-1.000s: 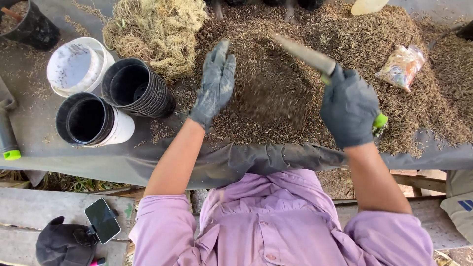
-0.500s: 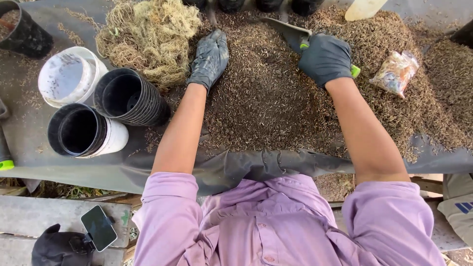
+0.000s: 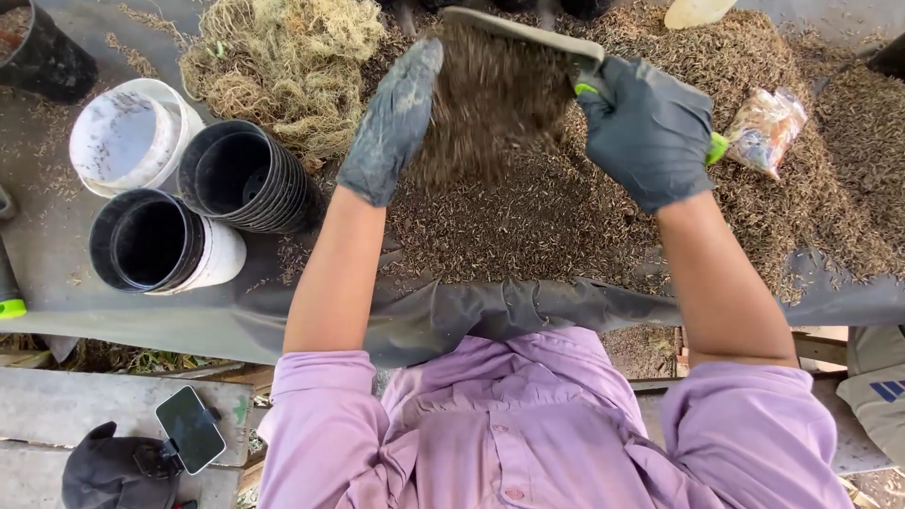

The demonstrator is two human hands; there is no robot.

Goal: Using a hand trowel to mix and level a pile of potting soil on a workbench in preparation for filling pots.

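Up it comes: the flat grey trowel with a green handle (image 3: 528, 33) has lifted off the heap of brown potting mix (image 3: 528, 226) since a moment ago, and loose mix now spills off it at top centre. The right gloved hand (image 3: 650, 132) is clamped round the handle; the left gloved hand (image 3: 391, 123), fingers straight and together, braces the falling mix. The trowel's long axis runs nearly level, blade pointing toward the upper left.

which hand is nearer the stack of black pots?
Left. The left hand hovers just right of the stack of black pots, apart from it; the right hand is farther right, holding the trowel.
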